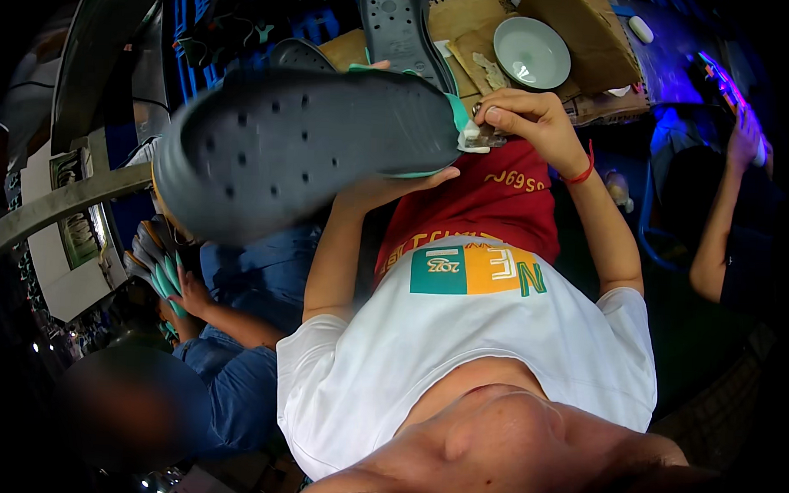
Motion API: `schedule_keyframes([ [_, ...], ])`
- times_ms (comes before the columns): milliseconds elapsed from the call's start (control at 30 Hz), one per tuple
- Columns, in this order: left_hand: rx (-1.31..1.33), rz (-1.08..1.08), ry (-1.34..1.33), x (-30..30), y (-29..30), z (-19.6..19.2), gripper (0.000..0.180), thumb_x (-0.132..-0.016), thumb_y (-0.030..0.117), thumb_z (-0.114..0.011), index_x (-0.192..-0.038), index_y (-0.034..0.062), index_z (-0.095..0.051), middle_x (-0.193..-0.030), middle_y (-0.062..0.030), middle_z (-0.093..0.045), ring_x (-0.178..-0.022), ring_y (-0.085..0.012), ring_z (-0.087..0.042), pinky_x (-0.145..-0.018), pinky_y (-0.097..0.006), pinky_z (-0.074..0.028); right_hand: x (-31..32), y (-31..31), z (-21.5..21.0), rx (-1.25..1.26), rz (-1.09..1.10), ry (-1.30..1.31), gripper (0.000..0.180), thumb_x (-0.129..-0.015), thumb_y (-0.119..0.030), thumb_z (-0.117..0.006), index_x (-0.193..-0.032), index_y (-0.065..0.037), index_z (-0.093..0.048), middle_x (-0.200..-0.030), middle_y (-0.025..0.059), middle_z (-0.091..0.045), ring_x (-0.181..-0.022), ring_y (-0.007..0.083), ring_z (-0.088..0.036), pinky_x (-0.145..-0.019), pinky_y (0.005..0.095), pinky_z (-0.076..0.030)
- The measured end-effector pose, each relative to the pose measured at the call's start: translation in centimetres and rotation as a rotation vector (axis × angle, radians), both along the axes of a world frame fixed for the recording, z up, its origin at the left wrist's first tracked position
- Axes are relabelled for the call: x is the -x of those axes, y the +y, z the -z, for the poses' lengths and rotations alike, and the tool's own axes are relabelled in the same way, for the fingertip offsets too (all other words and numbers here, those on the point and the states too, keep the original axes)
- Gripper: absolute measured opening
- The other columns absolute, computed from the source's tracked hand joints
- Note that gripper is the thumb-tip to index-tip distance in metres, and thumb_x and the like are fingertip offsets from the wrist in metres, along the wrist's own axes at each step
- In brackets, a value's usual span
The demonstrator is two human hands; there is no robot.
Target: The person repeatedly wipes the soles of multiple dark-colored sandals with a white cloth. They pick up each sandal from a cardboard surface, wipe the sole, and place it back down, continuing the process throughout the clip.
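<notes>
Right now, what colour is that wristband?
The wristband is red; the head view shows it best.

Left side, I'm blocked by shoe (315,152) and metal bar (74,202); ahead, bowl (532,53) and cardboard box (597,36); some gap right of right hand (538,125).

I have a grey metal frame (84,62) on my left; to my right are a violet-lit table (666,72), a blue chair (645,222) and dark floor (711,401).

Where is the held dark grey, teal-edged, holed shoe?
In the head view, upper left of centre, the shoe is in the left hand, its right end near the right hand.
</notes>
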State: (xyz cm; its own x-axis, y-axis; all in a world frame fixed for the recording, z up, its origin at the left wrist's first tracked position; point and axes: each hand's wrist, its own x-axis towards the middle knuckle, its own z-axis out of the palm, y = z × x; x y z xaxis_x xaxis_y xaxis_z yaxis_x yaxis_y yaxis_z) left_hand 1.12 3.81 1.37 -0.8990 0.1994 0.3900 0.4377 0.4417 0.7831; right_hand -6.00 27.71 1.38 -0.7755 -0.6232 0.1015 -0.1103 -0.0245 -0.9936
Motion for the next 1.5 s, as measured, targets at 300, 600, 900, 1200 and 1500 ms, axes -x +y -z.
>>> schedule_keyframes([
  [300,-0.501,0.059,-0.284,-1.2,1.0,-0.4,0.113,-0.051,0.021,-0.094,-0.138,0.0040,-0.023,-0.127,-0.0134,-0.044,-0.115,-0.0235,-0.051,-0.097,-0.038,-0.045,1.4,-2.9,-2.4,-0.092,0.292,0.850,0.017,-0.076,-0.004,-0.070,-0.092,-0.007,-0.072,-0.094,0.0102,-0.065,-0.077,0.0210,-0.060,-0.064,0.0280,-0.047],
  [600,-0.547,0.121,-0.440,-1.4,0.6,-1.1,0.123,-0.052,0.013,-0.093,-0.143,0.0061,-0.010,-0.132,-0.0126,-0.040,-0.120,-0.0244,-0.048,-0.099,-0.038,-0.045,2.6,-2.4,-3.3,-0.082,0.170,1.025,0.018,-0.073,-0.006,-0.073,-0.091,-0.008,-0.071,-0.095,0.0087,-0.063,-0.072,0.0230,-0.056,-0.061,0.0310,-0.045],
  [900,-0.439,0.262,-0.453,-1.7,1.1,-1.5,0.132,-0.053,0.010,-0.092,-0.148,0.0076,0.001,-0.135,-0.0119,-0.037,-0.122,-0.0234,-0.046,-0.102,-0.038,-0.043,3.8,-3.7,-5.3,-0.012,0.259,1.023,0.018,-0.073,0.000,-0.071,-0.091,-0.004,-0.071,-0.096,0.0127,-0.064,-0.076,0.0232,-0.059,-0.064,0.0295,-0.046],
  [1200,-0.439,0.258,-0.418,-2.0,1.2,-1.7,0.134,-0.055,0.008,-0.090,-0.148,0.0086,0.006,-0.137,-0.0127,-0.034,-0.124,-0.0250,-0.045,-0.102,-0.039,-0.043,3.8,-4.7,-6.1,-0.035,0.318,1.193,0.021,-0.072,-0.004,-0.072,-0.092,-0.008,-0.071,-0.093,0.0104,-0.063,-0.069,0.0217,-0.054,-0.059,0.0301,-0.043],
  [1500,-0.199,0.250,-0.242,-0.6,0.4,-4.0,0.114,-0.056,0.016,-0.091,-0.145,0.0042,-0.020,-0.136,-0.0136,-0.039,-0.124,-0.0256,-0.044,-0.105,-0.039,-0.036,2.8,-2.6,-6.7,0.051,0.362,0.807,0.014,-0.077,0.000,-0.069,-0.091,-0.002,-0.070,-0.096,0.0116,-0.065,-0.081,0.0203,-0.061,-0.067,0.0279,-0.047],
])
